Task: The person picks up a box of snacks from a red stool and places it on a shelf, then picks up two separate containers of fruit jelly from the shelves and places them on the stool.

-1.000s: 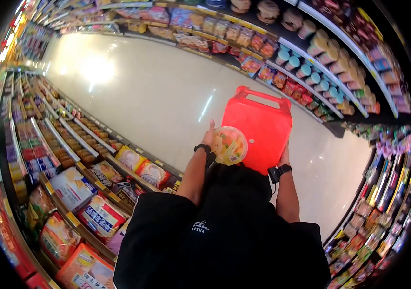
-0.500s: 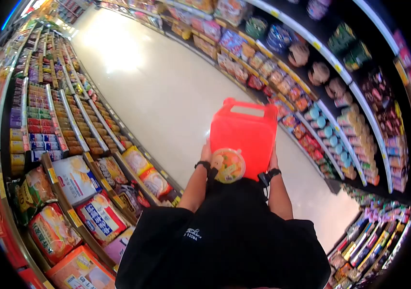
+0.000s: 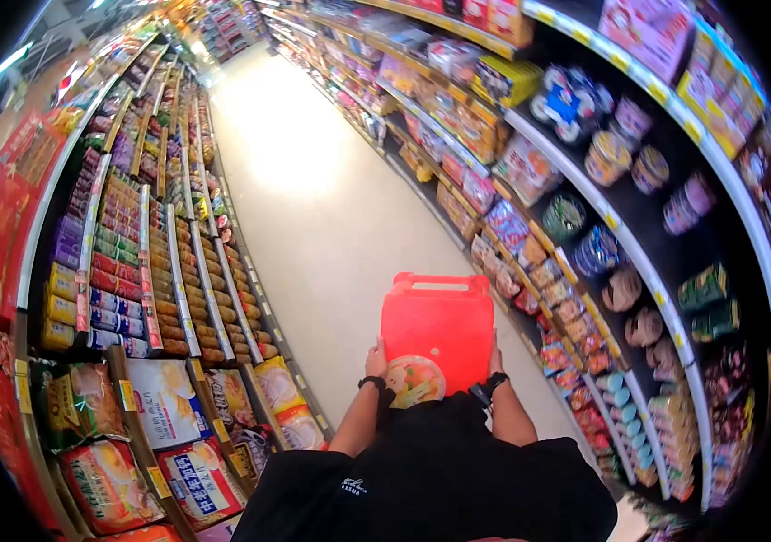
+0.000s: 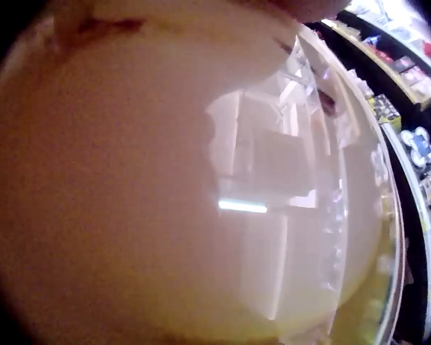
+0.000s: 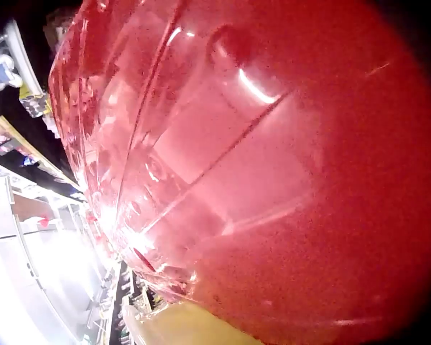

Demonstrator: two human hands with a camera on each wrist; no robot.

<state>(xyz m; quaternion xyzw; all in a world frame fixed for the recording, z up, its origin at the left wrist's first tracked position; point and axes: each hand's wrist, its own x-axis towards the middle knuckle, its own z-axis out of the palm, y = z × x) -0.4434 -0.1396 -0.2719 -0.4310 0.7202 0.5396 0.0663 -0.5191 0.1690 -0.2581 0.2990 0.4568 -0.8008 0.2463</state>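
In front of the person's black shirt, a red plastic case (image 3: 437,316) with a handle slot at its far end spans both hands. A round tub (image 3: 414,378) with a food picture overlaps the case's near left corner. My left hand (image 3: 376,361) grips the tub's left side, beside the case's edge. The tub's pale, glossy surface (image 4: 165,165) fills most of the left wrist view. On the far side my right hand (image 3: 496,362) holds the case's right edge, its fingers mostly hidden. Shiny red plastic (image 5: 345,158) fills the right wrist view.
Packets and cans line sloped shelves (image 3: 155,262) on the left. Taller shelves (image 3: 602,199) run along the right with snacks, cups and tubs. A pale, shiny aisle floor (image 3: 331,199) stretches ahead between them.
The view has swung toward the right-hand shelves and further up the aisle. Case, tub and both hands now sit lower in the head view, with both hands keeping their hold.
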